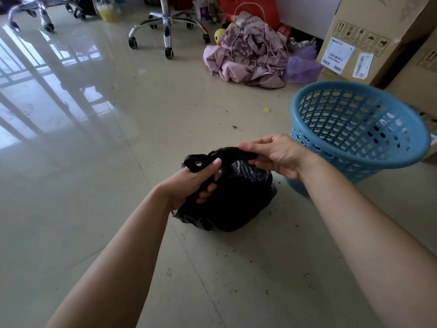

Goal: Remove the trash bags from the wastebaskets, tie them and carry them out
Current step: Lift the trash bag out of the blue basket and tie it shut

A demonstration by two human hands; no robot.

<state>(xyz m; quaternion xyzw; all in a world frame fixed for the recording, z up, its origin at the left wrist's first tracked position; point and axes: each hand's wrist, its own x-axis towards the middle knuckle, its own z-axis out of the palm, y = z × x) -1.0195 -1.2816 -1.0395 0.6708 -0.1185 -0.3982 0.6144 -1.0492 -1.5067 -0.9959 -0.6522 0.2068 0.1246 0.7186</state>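
Note:
A full black trash bag (pixel 233 204) sits on the tiled floor in front of me. My left hand (pixel 195 182) is closed around the gathered left side of the bag's top. My right hand (pixel 275 155) pinches a twisted strip of the bag's top and holds it stretched towards the left hand. A blue perforated wastebasket (pixel 359 129) stands just right of the bag, tilted towards me, with no bag inside it.
Cardboard boxes (pixel 378 41) stand behind the wastebasket on the right. A pile of purple cloth (pixel 248 58) lies further back. Two wheeled chair bases (pixel 168 24) stand at the far end. Small dirt crumbs are scattered on the floor (pixel 94 185) around the bag.

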